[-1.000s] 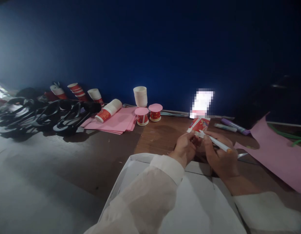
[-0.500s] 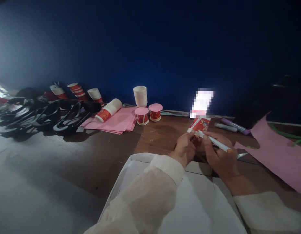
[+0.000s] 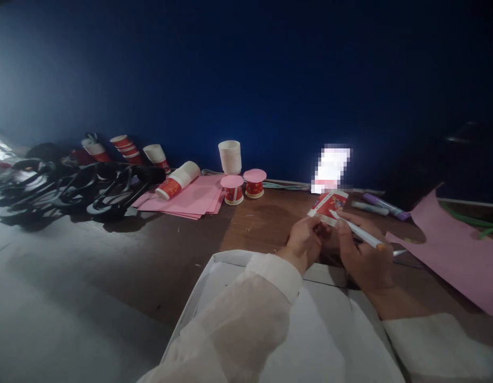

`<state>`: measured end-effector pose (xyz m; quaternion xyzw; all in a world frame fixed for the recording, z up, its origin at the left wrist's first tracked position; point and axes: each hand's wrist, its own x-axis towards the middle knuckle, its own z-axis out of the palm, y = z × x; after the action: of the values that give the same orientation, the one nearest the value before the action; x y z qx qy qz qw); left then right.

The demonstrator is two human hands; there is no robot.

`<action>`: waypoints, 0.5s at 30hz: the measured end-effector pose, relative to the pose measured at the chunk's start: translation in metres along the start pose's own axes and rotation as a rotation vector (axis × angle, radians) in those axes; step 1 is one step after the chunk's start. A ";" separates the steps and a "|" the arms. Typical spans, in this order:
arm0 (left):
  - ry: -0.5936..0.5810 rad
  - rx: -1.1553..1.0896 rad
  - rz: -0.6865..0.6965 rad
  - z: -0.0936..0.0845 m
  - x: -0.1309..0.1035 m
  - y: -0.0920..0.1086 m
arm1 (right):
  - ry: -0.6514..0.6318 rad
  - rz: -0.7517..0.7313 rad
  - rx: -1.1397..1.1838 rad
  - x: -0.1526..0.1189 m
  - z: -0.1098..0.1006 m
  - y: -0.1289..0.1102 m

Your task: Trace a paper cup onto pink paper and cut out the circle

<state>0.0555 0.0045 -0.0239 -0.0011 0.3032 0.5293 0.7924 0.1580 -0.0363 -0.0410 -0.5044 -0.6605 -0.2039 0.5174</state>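
Observation:
My left hand [image 3: 306, 236] pinches the white lower edge of a red printed paper cup [image 3: 326, 205], holding it tilted above the brown table. My right hand [image 3: 366, 255] grips a slim white pen [image 3: 361, 232] with an orange end. The pen's tip is at the cup's printed side, close to the white edge; whether it touches, I cannot tell. A shiny pointed piece [image 3: 398, 253] shows just beyond the right hand, its kind unclear. To the left stand two short red cups, one [image 3: 233, 194] and another [image 3: 254, 186], each topped with a pink paper disc.
Stacked white cups [image 3: 230, 158] stand at the back. Another cup stack [image 3: 178, 181] lies on pink paper sheets [image 3: 202, 199]. Black strapped items [image 3: 114, 194] crowd the left. Cut pink paper [image 3: 461, 250] and markers [image 3: 385, 206] lie right. A white box lid [image 3: 326, 330] is under my arms.
The cup has turned slightly in my left hand, showing more of its printed side. My right hand and the pen have shifted a little to the right.

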 end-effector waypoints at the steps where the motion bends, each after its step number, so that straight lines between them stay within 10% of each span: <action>1: -0.056 0.014 -0.021 0.000 0.000 0.001 | -0.001 0.013 0.007 0.000 0.000 0.000; 15: -0.116 0.019 -0.042 -0.005 0.006 0.001 | 0.019 0.127 0.054 0.002 -0.004 -0.003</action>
<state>0.0534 0.0084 -0.0301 0.0307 0.2619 0.5090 0.8194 0.1575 -0.0397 -0.0370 -0.5291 -0.6275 -0.1576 0.5491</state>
